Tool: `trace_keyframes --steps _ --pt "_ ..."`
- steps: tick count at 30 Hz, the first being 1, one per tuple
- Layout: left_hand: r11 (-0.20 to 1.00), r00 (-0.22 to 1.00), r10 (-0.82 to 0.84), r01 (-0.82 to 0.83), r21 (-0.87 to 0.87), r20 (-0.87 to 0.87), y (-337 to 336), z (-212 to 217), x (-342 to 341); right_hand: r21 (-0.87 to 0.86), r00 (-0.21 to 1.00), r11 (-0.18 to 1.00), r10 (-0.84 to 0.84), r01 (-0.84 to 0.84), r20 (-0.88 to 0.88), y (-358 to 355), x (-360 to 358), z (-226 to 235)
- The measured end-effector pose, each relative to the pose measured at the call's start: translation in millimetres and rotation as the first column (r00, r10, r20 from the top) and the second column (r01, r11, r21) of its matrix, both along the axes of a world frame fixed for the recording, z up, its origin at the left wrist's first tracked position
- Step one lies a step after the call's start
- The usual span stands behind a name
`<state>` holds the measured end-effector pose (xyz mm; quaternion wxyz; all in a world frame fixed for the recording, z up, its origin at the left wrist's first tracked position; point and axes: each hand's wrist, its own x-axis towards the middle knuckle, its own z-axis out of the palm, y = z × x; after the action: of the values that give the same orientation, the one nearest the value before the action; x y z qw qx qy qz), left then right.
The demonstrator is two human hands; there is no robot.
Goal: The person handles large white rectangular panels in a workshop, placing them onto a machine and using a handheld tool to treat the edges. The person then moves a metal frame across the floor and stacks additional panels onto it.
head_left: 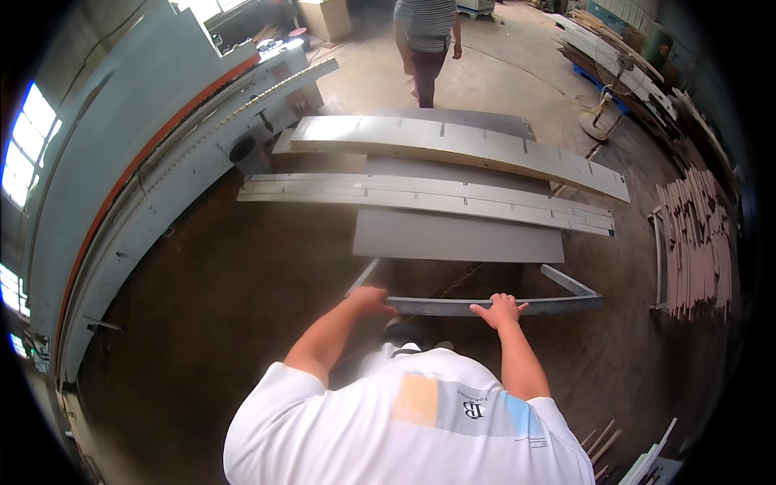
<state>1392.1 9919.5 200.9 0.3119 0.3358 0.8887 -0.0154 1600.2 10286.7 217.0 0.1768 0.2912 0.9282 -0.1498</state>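
Both my arms reach forward to the near bar of a grey metal frame (436, 307). My left hand (372, 301) is closed around the bar near its left corner. Farther right, my right hand (499, 309) grips the same bar, its thumb pointing left and its fingers over the top. A grey flat panel (457, 236) lies just beyond the bar, over the frame. Across it rest long pale metal strips (420, 196) and, behind them, a wide silvery-white long panel (453, 145). The undersides of my fingers are hidden.
A long grey machine (162, 153) with an orange-red strip runs along the left. Another person (428, 40) in a striped top stands ahead, beyond the panels. Stacked thin reddish strips (695, 246) stand at right; long boards (614, 65) are piled at the far right.
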Motion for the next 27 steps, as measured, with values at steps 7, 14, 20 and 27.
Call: trace_keyframes --steps 7,14,20,27 --pt "0.998 1.0 -0.031 0.031 0.057 0.004 -54 -9 150 0.041 0.997 0.998 -0.051 0.054 -0.056 -65 165 -31" --pt "0.996 0.997 -0.075 0.074 0.039 0.028 -132 8 297 0.013 0.993 0.993 -0.118 0.118 -0.013 -160 319 -31" --pt "0.992 0.992 -0.124 0.123 -0.034 -0.034 -244 7 368 -0.034 0.983 0.983 -0.18 0.179 -0.024 -290 403 -44" --pt "0.98 0.972 -0.2 0.196 -0.042 -0.123 -350 -70 474 -0.055 0.981 0.982 -0.186 0.183 -0.049 -409 532 -89"
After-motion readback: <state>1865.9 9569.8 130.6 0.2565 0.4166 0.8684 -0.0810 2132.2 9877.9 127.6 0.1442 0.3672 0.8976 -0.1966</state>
